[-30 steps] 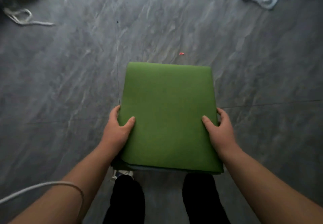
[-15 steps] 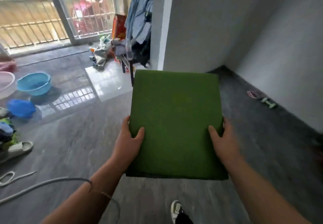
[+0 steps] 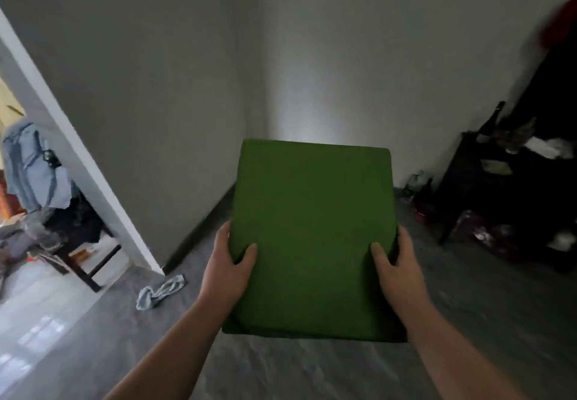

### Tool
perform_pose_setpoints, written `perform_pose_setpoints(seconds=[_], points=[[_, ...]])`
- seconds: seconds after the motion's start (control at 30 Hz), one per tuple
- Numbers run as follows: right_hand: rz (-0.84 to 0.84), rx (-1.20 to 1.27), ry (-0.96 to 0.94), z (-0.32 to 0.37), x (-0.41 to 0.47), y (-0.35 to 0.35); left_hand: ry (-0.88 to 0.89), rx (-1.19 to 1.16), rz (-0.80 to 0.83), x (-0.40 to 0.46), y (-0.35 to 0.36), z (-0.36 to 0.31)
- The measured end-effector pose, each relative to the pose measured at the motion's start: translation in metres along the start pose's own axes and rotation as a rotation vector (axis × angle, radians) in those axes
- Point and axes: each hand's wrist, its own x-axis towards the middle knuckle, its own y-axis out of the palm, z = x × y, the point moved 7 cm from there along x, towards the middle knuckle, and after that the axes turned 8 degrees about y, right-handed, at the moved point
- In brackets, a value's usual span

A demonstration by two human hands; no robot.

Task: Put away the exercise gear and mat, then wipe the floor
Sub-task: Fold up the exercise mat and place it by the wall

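A folded green mat (image 3: 313, 237) is held flat in front of me, above the grey floor. My left hand (image 3: 226, 267) grips its left edge, thumb on top and fingers underneath. My right hand (image 3: 398, 270) grips the right edge the same way. A crumpled light blue cloth (image 3: 160, 292) lies on the floor to the lower left, near the foot of the wall.
Grey walls meet in a corner (image 3: 259, 87) straight ahead. A dark cabinet (image 3: 512, 199) with bottles and clutter stands at the right. On the left a white door frame (image 3: 71, 156) opens onto a chair (image 3: 78, 243) draped with clothes.
The view has swung up from the floor and turned right, from the balcony door to the room's corner. Both hands keep the same grip on the mat, which is carried along.
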Motion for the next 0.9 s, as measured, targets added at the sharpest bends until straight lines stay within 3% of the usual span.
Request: perform_pose_setpoints(seconds=[0.2, 0.37, 0.63, 0.9], points=[[-0.091, 0.051, 0.029, -0.009, 0.131, -0.07, 0.047, -0.03, 0.098, 0.103, 0.14, -0.041], [-0.127, 0.024, 0.014, -0.002, 0.23, -0.089, 0.035, -0.03, 0.089, 0.175, 0.216, -0.052], [-0.113, 0.018, 0.014, 0.012, 0.388, -0.05, -0.002, -0.043, 0.069, 0.318, 0.292, -0.021], [-0.19, 0.042, 0.08, 0.034, 0.59, 0.006, 0.056, -0.039, 0.144, 0.527, 0.384, -0.005]])
